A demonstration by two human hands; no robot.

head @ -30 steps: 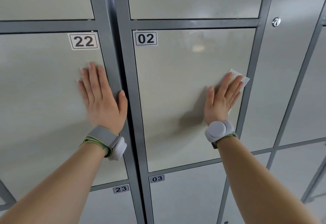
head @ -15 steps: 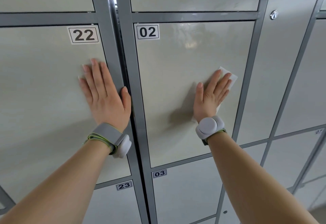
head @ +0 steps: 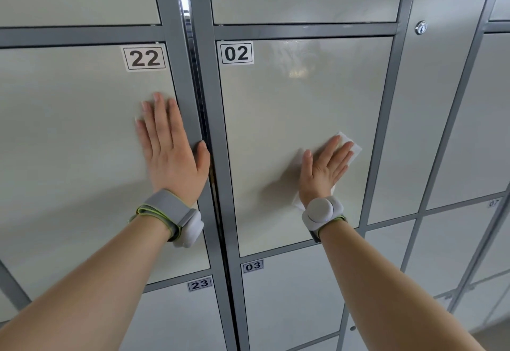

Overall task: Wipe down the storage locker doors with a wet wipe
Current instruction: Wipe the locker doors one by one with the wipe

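Note:
Locker door 02 is a pale panel in a grey frame, with faint wet streaks near its top. My right hand lies flat on its lower right part, fingers straight, pressing a white wet wipe against it. Only the wipe's corners show past my fingertips and beside my wrist. My left hand rests flat on door 22, thumb against the grey post between the two doors.
Doors 03 and 23 sit below. A tall narrow door with a round key lock stands right of door 02. More doors continue to the right. Grey frame bars separate all panels.
My right hand has slid the wipe down and to the left across door 02. My left hand has stayed on door 22. The camera has tilted down a little.

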